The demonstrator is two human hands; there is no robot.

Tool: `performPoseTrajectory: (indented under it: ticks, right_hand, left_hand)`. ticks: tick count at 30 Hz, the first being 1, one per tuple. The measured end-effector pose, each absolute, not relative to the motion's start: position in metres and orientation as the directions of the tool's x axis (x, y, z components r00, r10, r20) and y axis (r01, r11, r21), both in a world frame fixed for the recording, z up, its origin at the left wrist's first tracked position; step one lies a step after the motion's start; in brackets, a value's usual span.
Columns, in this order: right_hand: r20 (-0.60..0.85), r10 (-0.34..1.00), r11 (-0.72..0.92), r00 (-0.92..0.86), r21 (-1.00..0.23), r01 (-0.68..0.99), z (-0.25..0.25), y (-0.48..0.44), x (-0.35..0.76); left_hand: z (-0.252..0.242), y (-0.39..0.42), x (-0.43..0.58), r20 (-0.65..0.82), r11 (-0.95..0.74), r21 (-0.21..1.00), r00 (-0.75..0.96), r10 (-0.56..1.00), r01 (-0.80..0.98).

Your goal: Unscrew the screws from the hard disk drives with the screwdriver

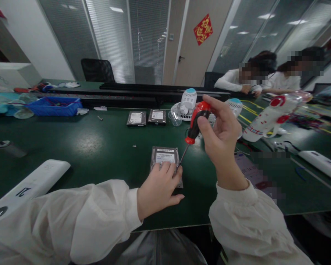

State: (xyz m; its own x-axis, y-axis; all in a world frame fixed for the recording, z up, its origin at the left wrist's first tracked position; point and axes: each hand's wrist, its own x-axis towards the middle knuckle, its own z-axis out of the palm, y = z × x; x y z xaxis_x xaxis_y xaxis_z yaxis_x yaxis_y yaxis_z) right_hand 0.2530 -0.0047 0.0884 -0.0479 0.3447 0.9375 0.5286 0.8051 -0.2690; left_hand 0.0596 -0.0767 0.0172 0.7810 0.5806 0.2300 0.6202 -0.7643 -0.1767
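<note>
My right grip [222,134] pinches a screwdriver [195,125], tip at the edge of the hard drive [164,151] beneath my left grip [160,186]; whether that one pinches anything, I cannot tell. Work looks partway: loose screws [134,146] lie left of both grips. Farther left, a blue bin [53,110] holds dark, blurred items [55,102].

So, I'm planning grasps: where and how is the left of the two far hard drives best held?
Probably by the near and far edges, from above: this drive lies flat, its near side looks unobstructed, and the other drive sits close on its right.
</note>
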Motion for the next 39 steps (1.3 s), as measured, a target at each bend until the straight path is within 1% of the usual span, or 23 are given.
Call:
performPoseTrajectory:
  ticks: [2,4,8,10,12,16,18,20,23,25,27,30,32,34,37,39]
  right_hand:
    - [0.923,0.382,0.826,-0.050,-0.317,0.466,0.0865,-0.0049,0.2535]
    - [0.920,0.389,0.831,-0.052,-0.325,0.452,0.0855,-0.0039,0.2538]
    - [0.960,0.277,0.816,-0.041,-0.213,0.537,0.0862,0.0005,0.2544]
    - [0.965,0.261,0.806,-0.032,-0.199,0.558,0.0870,0.0013,0.2543]
    - [0.955,0.296,0.808,-0.025,-0.236,0.540,0.0878,0.0000,0.2536]
    - [0.923,0.380,0.859,-0.062,-0.327,0.394,0.0893,-0.0046,0.2507]
    - [0.917,0.394,0.865,-0.067,-0.345,0.365,0.0896,-0.0052,0.2499]
    - [0.931,0.364,0.850,-0.040,-0.314,0.423,0.0894,-0.0042,0.2503]
    - [0.961,0.276,0.787,0.002,-0.228,0.573,0.0889,-0.0022,0.2528]
    - [0.966,0.258,0.752,0.010,-0.207,0.626,0.0887,-0.0018,0.2547]
    - [0.959,0.285,0.760,0.007,-0.230,0.607,0.0883,-0.0022,0.2561]
    - [0.939,0.345,0.822,-0.010,-0.297,0.486,0.0878,-0.0030,0.2566]
    - [0.938,0.347,0.843,-0.022,-0.301,0.446,0.0878,-0.0030,0.2559]
    - [0.950,0.313,0.824,-0.012,-0.266,0.500,0.0882,-0.0026,0.2548]
    - [0.967,0.252,0.747,0.032,-0.216,0.628,0.0889,-0.0016,0.2539]
    - [0.971,0.233,0.725,0.048,-0.206,0.657,0.0890,-0.0012,0.2542]
  left_hand:
    - [0.0172,-0.0767,0.0597,0.233,-0.765,-0.177,0.781,0.579,0.620]
    - [0.0170,-0.0767,0.0597,0.235,-0.764,-0.180,0.781,0.578,0.619]
    - [0.0165,-0.0771,0.0595,0.239,-0.761,-0.190,0.781,0.576,0.620]
    - [0.0164,-0.0773,0.0591,0.243,-0.760,-0.191,0.781,0.576,0.621]
    - [0.0164,-0.0773,0.0588,0.245,-0.760,-0.188,0.780,0.576,0.622]
    - [0.0166,-0.0769,0.0589,0.242,-0.762,-0.178,0.778,0.580,0.623]
    - [0.0167,-0.0768,0.0592,0.237,-0.762,-0.178,0.779,0.581,0.623]
    - [0.0167,-0.0767,0.0594,0.232,-0.762,-0.180,0.779,0.582,0.622]
    - [0.0163,-0.0768,0.0596,0.237,-0.759,-0.184,0.778,0.582,0.624]
    - [0.0161,-0.0767,0.0595,0.243,-0.760,-0.187,0.778,0.579,0.623]
    - [0.0160,-0.0768,0.0594,0.244,-0.761,-0.189,0.781,0.575,0.620]
    - [0.0159,-0.0769,0.0593,0.245,-0.760,-0.188,0.779,0.577,0.622]
    - [0.0156,-0.0769,0.0593,0.250,-0.759,-0.188,0.777,0.578,0.624]
    - [0.0151,-0.0766,0.0592,0.251,-0.758,-0.190,0.777,0.577,0.624]
    - [0.0145,-0.0762,0.0591,0.247,-0.756,-0.191,0.776,0.580,0.626]
    - [0.0145,-0.0763,0.0591,0.244,-0.757,-0.192,0.777,0.580,0.625]
